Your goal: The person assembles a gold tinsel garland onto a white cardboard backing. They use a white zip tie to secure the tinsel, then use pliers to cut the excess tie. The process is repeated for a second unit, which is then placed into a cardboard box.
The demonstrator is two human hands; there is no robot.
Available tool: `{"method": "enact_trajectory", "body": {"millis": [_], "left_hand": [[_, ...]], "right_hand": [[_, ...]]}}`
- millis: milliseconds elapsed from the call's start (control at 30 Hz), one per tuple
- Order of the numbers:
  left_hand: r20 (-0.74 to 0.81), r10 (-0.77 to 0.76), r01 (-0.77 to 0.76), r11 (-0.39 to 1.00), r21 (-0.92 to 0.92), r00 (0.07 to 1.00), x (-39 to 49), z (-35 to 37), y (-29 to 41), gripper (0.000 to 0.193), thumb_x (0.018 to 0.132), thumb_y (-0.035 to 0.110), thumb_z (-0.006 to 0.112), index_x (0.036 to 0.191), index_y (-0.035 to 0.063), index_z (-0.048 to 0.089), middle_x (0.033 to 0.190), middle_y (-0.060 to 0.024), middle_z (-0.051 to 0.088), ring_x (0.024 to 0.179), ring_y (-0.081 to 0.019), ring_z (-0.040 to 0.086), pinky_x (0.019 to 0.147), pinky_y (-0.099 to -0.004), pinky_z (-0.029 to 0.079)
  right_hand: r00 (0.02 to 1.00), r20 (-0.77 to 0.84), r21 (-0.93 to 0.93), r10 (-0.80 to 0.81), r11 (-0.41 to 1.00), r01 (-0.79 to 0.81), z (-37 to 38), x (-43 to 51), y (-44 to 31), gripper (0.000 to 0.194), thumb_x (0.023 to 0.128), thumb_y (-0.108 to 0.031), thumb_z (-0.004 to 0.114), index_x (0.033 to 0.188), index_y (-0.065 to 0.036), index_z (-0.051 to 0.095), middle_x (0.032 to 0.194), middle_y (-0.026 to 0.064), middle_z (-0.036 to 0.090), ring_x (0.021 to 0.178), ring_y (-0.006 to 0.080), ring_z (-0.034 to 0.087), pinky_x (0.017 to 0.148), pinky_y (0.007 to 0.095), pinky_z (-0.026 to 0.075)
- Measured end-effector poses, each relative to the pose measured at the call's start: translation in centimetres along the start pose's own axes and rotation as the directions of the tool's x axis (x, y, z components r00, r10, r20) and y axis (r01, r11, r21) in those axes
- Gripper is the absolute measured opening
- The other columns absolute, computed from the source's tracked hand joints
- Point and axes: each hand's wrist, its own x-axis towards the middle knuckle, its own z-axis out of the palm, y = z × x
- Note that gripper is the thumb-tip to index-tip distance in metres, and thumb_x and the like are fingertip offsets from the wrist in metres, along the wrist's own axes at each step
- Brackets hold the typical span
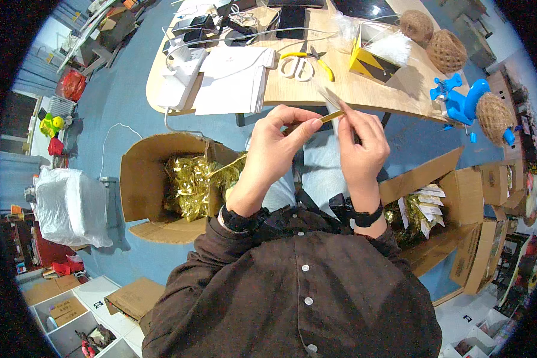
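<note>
My left hand (273, 150) pinches a narrow gold strip (331, 117) between thumb and fingers, above my lap. At the strip's far end, my right hand (362, 145) grips with its fingertips. Thin, pale strands (327, 95) stick out past the right fingertips, blurred. Below and left of my left hand, an open cardboard box (145, 179) holds shiny gold tinsel (188, 185). Some tinsel hangs over the box's near side towards my lap. Right of my right wrist, another open cardboard box (467, 192) contains gold tinsel with several white cards (429, 209).
The wooden table (291, 96) ahead carries white-handled scissors (297, 69), yellow-handled pliers (324, 67), white papers (232, 85), a power strip (183, 78) and a yellow box of white strands (371, 58). Twine balls (447, 51) and a blue clamp-on holder (463, 103) occupy its right end.
</note>
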Motion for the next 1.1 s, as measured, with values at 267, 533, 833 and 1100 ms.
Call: {"method": "enact_trajectory", "body": {"millis": [267,533,833,1100], "left_hand": [[0.025,-0.035,0.034,0.999,0.031,0.999,0.7,-2.5,-1.5,0.016,0.09,0.012,0.074,0.1,0.0006,0.07,0.083,0.0021,0.065,0.075,-0.0058,0.054,0.068,-0.0219,0.046],[-0.047,-0.017,0.017,1.0,-0.014,0.999,1.1,-3.1,-2.9,0.022,0.088,0.013,0.077,0.098,0.0021,0.06,0.081,0.0032,0.058,0.074,-0.0065,0.052,0.066,-0.0214,0.045],[0.169,-0.149,0.17,0.978,-0.119,0.974,1.0,-3.3,-2.7,0.027,0.089,0.018,0.078,0.107,-0.0006,0.068,0.086,0.0038,0.063,0.077,-0.004,0.052,0.07,-0.0197,0.043],[0.258,-0.156,0.249,0.89,-0.382,0.953,0.5,-3.1,-2.3,0.018,0.089,0.018,0.077,0.097,0.0028,0.07,0.086,0.0052,0.064,0.079,-0.003,0.052,0.072,-0.0186,0.042]], "right_hand": [[0.735,0.262,0.566,0.625,0.518,-0.642,-2.8,0.7,3.3,0.018,0.089,-0.01,0.075,0.101,0.004,0.073,0.089,0.0042,0.072,0.075,0.0064,0.062,0.069,0.0202,0.049],[0.61,0.428,0.658,0.667,0.233,-0.716,-3.8,0.6,4.2,0.017,0.089,-0.011,0.074,0.1,0.002,0.071,0.09,0.0092,0.073,0.074,0.0112,0.068,0.068,0.0221,0.053],[0.566,0.522,0.685,0.639,0.081,-0.724,-4.1,0.3,4.7,0.02,0.089,-0.011,0.073,0.103,0.003,0.07,0.094,0.0127,0.074,0.077,0.0153,0.07,0.071,0.0257,0.057],[0.484,0.545,0.595,0.685,0.091,-0.798,-3.0,0.3,6.7,0.021,0.091,-0.011,0.071,0.107,0.002,0.07,0.102,0.0127,0.073,0.088,0.0146,0.069,0.078,0.0266,0.056]]}}
